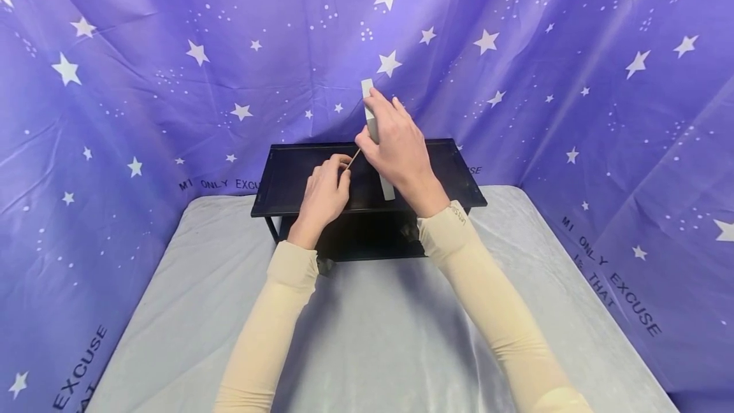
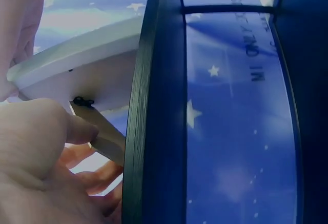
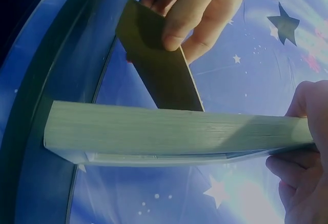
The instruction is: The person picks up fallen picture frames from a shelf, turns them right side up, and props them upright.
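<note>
A white picture frame (image 1: 388,188) stands edge-on over the top of a small black two-tier table (image 1: 287,177). My right hand (image 1: 402,148) grips its upper part, thumb on one side and fingers on the other. From the frame's back a flat brown stand leg (image 3: 159,55) swings out on a small black hinge (image 2: 83,101). My left hand (image 1: 324,195) pinches that leg between thumb and fingers. In the right wrist view the frame's lower end is at the tabletop; whether it bears on it I cannot tell. The frame's front is mostly hidden.
The black table has a lower shelf (image 1: 367,238) beneath the top and stands on a grey cloth-covered surface (image 1: 367,336). Purple curtains (image 1: 309,30) with white stars hang close behind it and along both sides.
</note>
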A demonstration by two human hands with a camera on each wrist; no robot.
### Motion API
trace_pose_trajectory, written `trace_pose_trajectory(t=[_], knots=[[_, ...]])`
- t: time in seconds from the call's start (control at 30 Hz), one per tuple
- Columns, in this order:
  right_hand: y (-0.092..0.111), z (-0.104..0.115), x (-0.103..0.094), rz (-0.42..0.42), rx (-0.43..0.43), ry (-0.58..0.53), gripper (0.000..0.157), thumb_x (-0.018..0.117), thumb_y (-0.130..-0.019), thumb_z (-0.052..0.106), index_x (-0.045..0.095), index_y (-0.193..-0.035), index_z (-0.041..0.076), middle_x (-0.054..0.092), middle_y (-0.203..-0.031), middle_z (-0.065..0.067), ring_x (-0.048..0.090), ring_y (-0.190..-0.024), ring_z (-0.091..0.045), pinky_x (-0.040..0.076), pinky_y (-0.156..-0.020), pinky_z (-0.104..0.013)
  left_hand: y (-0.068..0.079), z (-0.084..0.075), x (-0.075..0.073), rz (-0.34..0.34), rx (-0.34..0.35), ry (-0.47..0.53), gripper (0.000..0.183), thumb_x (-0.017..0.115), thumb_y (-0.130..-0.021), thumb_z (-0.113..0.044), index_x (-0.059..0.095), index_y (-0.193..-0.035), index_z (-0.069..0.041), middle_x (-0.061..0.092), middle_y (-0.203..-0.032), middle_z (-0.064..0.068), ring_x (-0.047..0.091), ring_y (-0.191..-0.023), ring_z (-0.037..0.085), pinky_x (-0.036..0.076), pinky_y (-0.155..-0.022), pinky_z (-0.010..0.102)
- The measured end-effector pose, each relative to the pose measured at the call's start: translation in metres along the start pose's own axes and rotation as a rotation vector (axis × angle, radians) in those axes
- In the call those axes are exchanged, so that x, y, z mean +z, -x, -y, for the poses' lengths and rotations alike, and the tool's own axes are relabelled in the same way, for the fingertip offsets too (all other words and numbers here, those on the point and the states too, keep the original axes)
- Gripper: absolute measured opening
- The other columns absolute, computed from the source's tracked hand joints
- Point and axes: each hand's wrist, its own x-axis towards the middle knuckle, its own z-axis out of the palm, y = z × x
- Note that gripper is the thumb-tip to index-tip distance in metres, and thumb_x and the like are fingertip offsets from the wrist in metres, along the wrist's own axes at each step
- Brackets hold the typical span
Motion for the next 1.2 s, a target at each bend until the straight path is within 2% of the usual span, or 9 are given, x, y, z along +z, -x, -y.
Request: trace_pose_trajectory(t=[0.2, 0.33, 0.47, 0.67, 1.03, 1.2], knots=[[-0.001, 0.003, 0.004, 0.004, -0.017, 0.012, 0.047, 0.063, -0.098, 0.012, 0.064, -0.144, 0.001, 0.058, -0.16, -0.013, 0.057, -0.147, -0.034, 0.025, -0.134, -0.036, 0.0, 0.001, 0.0, -0.041, 0.012, -0.119, 0.032, 0.051, -0.113, -0.022, 0.061, -0.143, -0.014, 0.067, -0.138, 0.011, 0.055, -0.135, 0.036, 0.044, -0.11, 0.054], [-0.001, 0.004, 0.006, 0.006, -0.03, 0.03, 0.047, 0.063, -0.099, 0.013, 0.063, -0.145, 0.001, 0.06, -0.158, -0.014, 0.057, -0.147, -0.031, 0.027, -0.133, -0.04, 0.001, 0.002, 0.001, -0.058, 0.016, -0.168, 0.031, 0.051, -0.113, -0.022, 0.062, -0.142, -0.014, 0.067, -0.138, 0.013, 0.054, -0.136, 0.036, 0.045, -0.11, 0.053], [-0.002, 0.006, 0.01, 0.0, -0.058, 0.054, 0.048, 0.064, -0.099, 0.016, 0.064, -0.146, 0.004, 0.062, -0.156, -0.011, 0.059, -0.145, -0.029, 0.032, -0.131, -0.041, 0.002, 0.005, 0.002, -0.076, 0.015, -0.202, 0.031, 0.051, -0.113, -0.021, 0.062, -0.141, -0.014, 0.067, -0.136, 0.013, 0.058, -0.13, 0.036, 0.048, -0.105, 0.052], [-0.003, 0.008, 0.016, -0.015, -0.093, 0.074, 0.046, 0.064, -0.098, 0.017, 0.066, -0.143, 0.006, 0.064, -0.154, -0.009, 0.062, -0.141, -0.029, 0.041, -0.125, -0.044, 0.004, 0.009, 0.004, -0.084, 0.025, -0.219, 0.029, 0.05, -0.114, -0.019, 0.061, -0.14, -0.014, 0.069, -0.133, 0.011, 0.065, -0.124, 0.035, 0.05, -0.095, 0.051], [-0.005, 0.012, 0.019, -0.006, -0.092, 0.084, 0.045, 0.067, -0.098, 0.018, 0.067, -0.142, 0.008, 0.064, -0.154, -0.007, 0.058, -0.145, -0.027, 0.042, -0.123, -0.047, 0.004, 0.012, 0.004, -0.067, 0.024, -0.245, 0.032, 0.048, -0.114, -0.019, 0.057, -0.144, -0.015, 0.069, -0.134, 0.009, 0.066, -0.122, 0.033, 0.051, -0.093, 0.049], [-0.005, 0.012, 0.019, 0.031, -0.111, 0.07, 0.049, 0.062, -0.103, 0.029, 0.064, -0.146, 0.007, 0.061, -0.157, -0.009, 0.055, -0.149, -0.028, 0.04, -0.126, -0.047, 0.006, 0.014, 0.003, -0.084, 0.038, -0.213, 0.042, 0.052, -0.112, -0.02, 0.048, -0.153, -0.015, 0.063, -0.139, 0.013, 0.064, -0.125, 0.036, 0.051, -0.095, 0.051]])
